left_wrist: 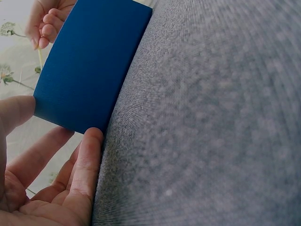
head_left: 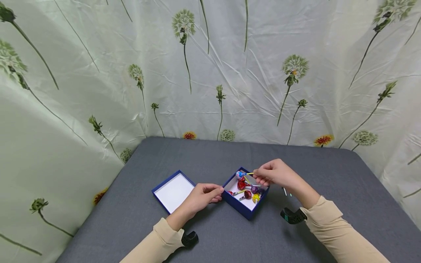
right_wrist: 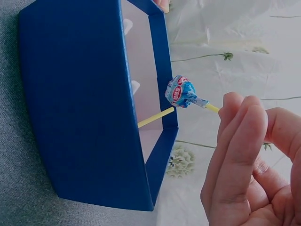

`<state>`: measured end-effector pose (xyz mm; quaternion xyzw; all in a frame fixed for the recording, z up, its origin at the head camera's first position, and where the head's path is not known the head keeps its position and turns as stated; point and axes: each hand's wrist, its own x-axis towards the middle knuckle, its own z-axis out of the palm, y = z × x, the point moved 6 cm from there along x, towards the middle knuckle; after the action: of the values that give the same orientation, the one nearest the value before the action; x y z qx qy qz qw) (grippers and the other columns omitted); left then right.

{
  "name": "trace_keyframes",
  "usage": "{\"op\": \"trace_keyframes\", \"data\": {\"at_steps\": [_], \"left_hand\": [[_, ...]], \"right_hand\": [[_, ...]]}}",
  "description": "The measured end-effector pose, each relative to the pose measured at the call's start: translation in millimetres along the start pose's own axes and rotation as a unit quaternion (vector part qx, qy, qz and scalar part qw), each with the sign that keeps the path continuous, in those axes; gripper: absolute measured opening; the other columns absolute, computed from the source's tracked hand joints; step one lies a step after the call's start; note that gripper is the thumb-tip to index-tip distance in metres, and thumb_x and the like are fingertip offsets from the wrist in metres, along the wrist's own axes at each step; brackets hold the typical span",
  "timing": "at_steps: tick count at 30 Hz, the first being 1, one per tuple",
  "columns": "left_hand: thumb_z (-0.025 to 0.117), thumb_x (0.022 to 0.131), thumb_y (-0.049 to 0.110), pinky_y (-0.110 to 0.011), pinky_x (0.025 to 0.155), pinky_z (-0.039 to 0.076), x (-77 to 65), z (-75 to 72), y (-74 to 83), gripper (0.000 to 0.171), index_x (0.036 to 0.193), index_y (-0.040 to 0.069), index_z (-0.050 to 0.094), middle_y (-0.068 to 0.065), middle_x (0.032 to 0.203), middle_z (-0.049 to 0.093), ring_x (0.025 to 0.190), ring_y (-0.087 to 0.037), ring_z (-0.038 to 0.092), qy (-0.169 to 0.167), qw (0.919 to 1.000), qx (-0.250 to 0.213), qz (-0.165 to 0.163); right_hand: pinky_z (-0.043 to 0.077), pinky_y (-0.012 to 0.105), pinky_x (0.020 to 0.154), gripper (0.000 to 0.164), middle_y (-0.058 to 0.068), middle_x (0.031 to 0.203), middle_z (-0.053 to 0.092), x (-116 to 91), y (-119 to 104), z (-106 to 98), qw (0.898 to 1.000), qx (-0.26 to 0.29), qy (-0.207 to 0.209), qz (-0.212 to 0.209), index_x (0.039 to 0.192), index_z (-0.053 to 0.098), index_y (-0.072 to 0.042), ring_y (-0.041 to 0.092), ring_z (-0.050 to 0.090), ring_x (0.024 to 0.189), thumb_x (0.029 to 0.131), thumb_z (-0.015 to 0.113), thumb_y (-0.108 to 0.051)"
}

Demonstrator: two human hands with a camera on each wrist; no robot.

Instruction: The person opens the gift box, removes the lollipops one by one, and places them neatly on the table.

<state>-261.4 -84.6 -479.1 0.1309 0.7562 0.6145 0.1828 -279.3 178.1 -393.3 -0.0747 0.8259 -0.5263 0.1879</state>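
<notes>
A blue-wrapped lollipop (head_left: pixel 241 175) is held by its yellow stick between the thumb and fingers of my right hand (head_left: pixel 275 173). In the right wrist view, this lollipop (right_wrist: pixel 180 91) hangs above the rim of an open blue box (right_wrist: pixel 84 103). My left hand (head_left: pixel 204 195) holds the left corner of the box (head_left: pixel 239 207), its thumb at the rim and fingertips low on the wall (left_wrist: pixel 89 66). Inside the white interior lie several lollipops, among them a red one (head_left: pixel 242 183), a purple one (head_left: pixel 255 189) and a yellow one (head_left: pixel 256 198).
A blue-edged, white-lined box lid (head_left: pixel 174 191) lies inside up, left of the box, partly behind my left hand. Thin light sticks (head_left: pixel 284 191) show beside my right forearm. A floral curtain (head_left: pixel 210 73) hangs behind the grey table (head_left: pixel 131 226).
</notes>
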Motion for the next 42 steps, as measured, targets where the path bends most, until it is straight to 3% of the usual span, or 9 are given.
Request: {"op": "trace_keyframes", "data": {"at_steps": [16,31,42], "left_hand": [[0.069,0.107,0.031,-0.03,0.094,0.065,1.2,1.5,-0.8,0.036,0.127,0.001,0.076,-0.01,0.118,0.078,0.1,-0.012,0.076,0.0,1.0,0.0,-0.002],[0.069,0.107,0.031,-0.031,0.095,0.065,1.4,2.8,-0.6,0.037,0.128,0.001,0.076,-0.011,0.119,0.078,0.101,-0.013,0.076,-0.001,1.0,0.0,-0.002],[0.069,0.107,0.03,-0.031,0.094,0.065,1.1,0.5,-0.3,0.037,0.127,0.0,0.076,-0.012,0.118,0.078,0.1,-0.014,0.077,0.009,1.0,0.001,0.0]], "right_hand": [[0.06,0.02,0.068,0.034,-0.004,0.08,0.074,-6.5,-2.6,-9.1,0.999,0.025,0.024,-0.005,0.114,0.073,0.013,0.002,0.063,0.069,0.107,0.065,-0.019],[0.063,0.022,0.072,0.035,0.003,0.089,0.078,-15.9,6.2,-23.4,0.998,0.033,0.058,0.0,0.114,0.074,0.01,0.007,0.069,0.076,0.109,0.065,-0.024],[0.062,0.02,0.07,0.035,-0.005,0.083,0.077,-21.7,10.4,-32.6,0.996,0.053,0.077,-0.005,0.112,0.075,0.009,0.004,0.068,0.072,0.109,0.065,-0.024]]}}
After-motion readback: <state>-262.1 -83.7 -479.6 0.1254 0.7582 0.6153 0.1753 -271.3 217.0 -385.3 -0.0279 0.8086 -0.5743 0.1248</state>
